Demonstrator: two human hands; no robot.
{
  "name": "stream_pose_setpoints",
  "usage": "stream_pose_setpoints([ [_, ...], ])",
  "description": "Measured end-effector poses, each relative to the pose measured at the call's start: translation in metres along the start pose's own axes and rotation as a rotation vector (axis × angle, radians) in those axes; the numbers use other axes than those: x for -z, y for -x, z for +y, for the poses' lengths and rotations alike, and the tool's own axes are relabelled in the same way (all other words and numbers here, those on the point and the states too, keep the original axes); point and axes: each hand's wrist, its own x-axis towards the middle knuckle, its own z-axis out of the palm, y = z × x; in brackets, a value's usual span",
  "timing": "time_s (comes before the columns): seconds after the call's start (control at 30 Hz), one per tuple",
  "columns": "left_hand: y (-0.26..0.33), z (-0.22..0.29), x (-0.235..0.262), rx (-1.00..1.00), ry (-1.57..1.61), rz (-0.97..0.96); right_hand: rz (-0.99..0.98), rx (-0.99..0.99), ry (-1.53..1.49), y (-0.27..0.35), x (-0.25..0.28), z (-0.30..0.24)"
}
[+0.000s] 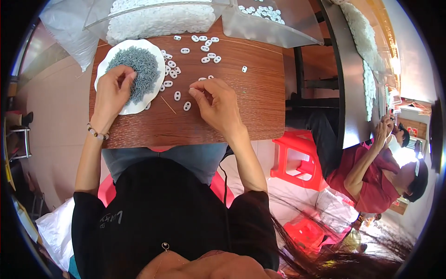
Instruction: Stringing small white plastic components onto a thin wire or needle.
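A white scalloped plate (102,63) at the left of the table holds a heap of small grey screw-like pieces (147,69). Over its left side, my left hand (116,88) has thumb and fingers pinched together against the heap; what they grip is hidden. My right hand (216,102) hovers over the middle of the table, thumb and forefinger closed at the tips, where anything held is too small to name. Just left of it lies a white oval piece with two dark holes (187,106), with another two-holed piece (177,96) nearby. A thin brown stick (168,104) rests between the hands.
More two-holed white pieces are scattered across the brown wooden table (260,107). A clear bin of white pieces (160,23) and a second clear bin (274,30) stand at the far edge. To the right are a red stool (299,160) and a person in red (371,179) at another table.
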Motion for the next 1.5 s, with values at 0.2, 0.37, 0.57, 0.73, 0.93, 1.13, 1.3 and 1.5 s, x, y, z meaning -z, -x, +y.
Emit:
stream_pose_setpoints([
  [0.2,0.013,0.006,0.009,0.096,0.367,0.045,-0.038,-0.041,-0.073,0.0,-0.008,-0.006],
  [0.37,0.046,0.044,-0.014,0.332,1.003,-0.127,-0.172,-0.415,-0.512,0.013,-0.011,-0.027],
  [0.57,0.075,0.062,-0.027,0.501,1.225,-0.33,-0.115,-0.505,-0.834,0.031,-0.021,-0.038],
  [0.73,0.08,0.061,-0.03,0.513,1.207,-0.39,-0.023,-0.513,-0.875,0.041,-0.019,-0.039],
  [0.93,0.085,0.061,-0.037,0.473,1.187,-0.343,-0.004,-0.568,-0.863,0.044,-0.018,-0.049],
  [1.13,0.085,0.063,-0.034,0.542,1.194,-0.373,0.026,-0.52,-0.777,0.048,-0.018,-0.042],
  [1.3,0.087,0.062,-0.034,0.586,1.185,-0.377,0.018,-0.522,-0.822,0.049,-0.022,-0.041],
  [1.5,0.087,0.06,-0.034,0.594,1.23,-0.365,0.016,-0.508,-0.824,0.049,-0.021,-0.045],
])
